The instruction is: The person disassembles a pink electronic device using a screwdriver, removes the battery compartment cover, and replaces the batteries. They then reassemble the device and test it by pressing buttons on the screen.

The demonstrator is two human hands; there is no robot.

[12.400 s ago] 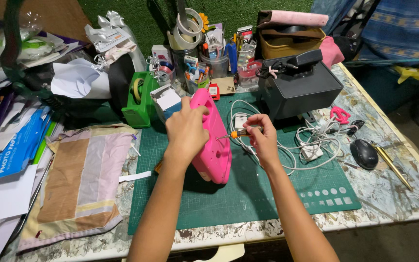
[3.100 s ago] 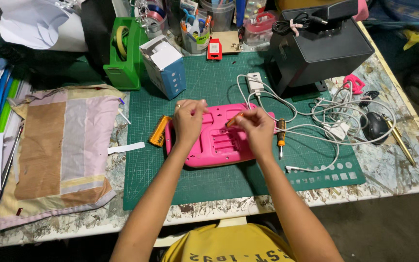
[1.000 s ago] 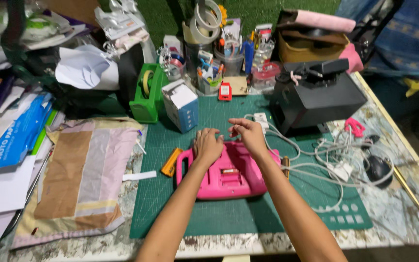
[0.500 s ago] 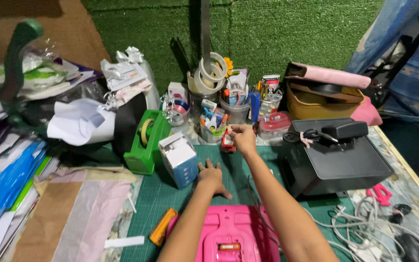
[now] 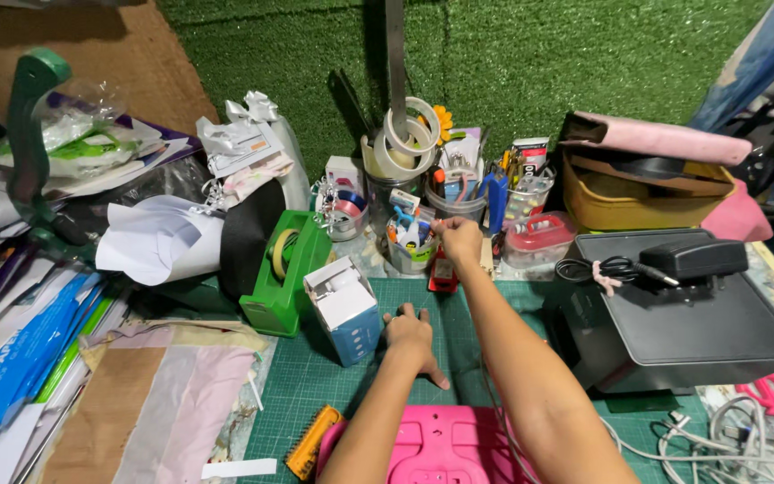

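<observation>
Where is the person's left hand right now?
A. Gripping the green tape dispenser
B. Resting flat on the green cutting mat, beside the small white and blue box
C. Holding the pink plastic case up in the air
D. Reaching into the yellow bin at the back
B: the left hand lies palm down on the green cutting mat, just right of the small white and blue cardboard box, holding nothing.
</observation>
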